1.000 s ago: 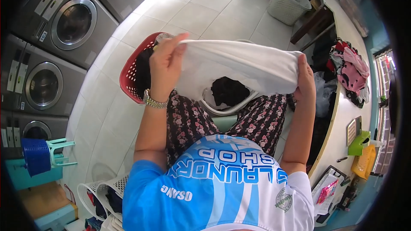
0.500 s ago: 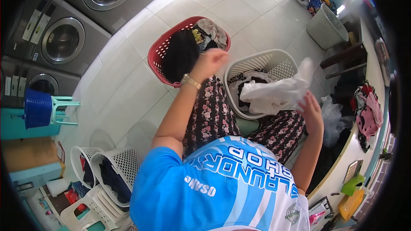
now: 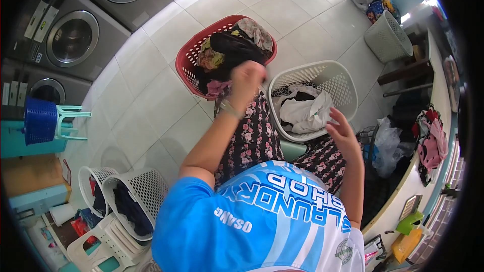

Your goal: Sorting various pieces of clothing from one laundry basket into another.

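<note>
My left hand (image 3: 247,79), a bracelet at its wrist, is closed at the near edge of the red laundry basket (image 3: 182,70). It grips a black garment (image 3: 234,46) that stretches back over the pile. Patterned, yellowish and pink clothes lie under and around that garment. To the right, the white laundry basket (image 3: 345,83) holds a white garment (image 3: 307,112) on top of dark and patterned clothes. My right hand (image 3: 343,132) hovers at this basket's near right rim, fingers apart and holding nothing.
Front-loading machines (image 3: 73,38) line the far left. A blue basket (image 3: 41,121) rests by a pale green stool (image 3: 73,121). White baskets of clothes (image 3: 146,191) stand at lower left. On the right are a long table (image 3: 403,186), a plastic bag (image 3: 387,146) and a grey basket (image 3: 385,40).
The white garment has left my right hand and lies in the white basket. My left hand has taken hold of the black garment and pulled it, uncovering colourful clothes in the red basket.
</note>
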Available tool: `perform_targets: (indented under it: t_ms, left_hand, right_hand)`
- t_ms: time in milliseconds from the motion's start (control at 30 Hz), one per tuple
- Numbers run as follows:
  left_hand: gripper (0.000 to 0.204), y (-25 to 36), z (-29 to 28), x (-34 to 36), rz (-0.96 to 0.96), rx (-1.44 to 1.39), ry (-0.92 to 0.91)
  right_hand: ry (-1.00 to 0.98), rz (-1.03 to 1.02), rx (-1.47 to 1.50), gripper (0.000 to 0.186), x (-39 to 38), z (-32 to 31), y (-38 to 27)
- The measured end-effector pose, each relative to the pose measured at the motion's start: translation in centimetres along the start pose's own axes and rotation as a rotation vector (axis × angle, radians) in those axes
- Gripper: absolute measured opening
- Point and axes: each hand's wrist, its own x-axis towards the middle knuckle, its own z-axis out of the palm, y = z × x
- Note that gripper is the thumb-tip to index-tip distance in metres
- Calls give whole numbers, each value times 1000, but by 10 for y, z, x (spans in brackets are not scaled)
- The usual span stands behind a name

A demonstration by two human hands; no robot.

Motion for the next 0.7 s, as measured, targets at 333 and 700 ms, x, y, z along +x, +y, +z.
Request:
perform_targets:
  t_ms: [333, 700]
  left_hand:
    - [25, 137, 83, -58, 191, -54, -1142]
    - [70, 101, 44, -32, -62, 261, -1276]
  right_hand:
    - [-7, -160, 509, 48, -8, -8, 4]
    - [82, -49, 198, 52, -42, -68, -11]
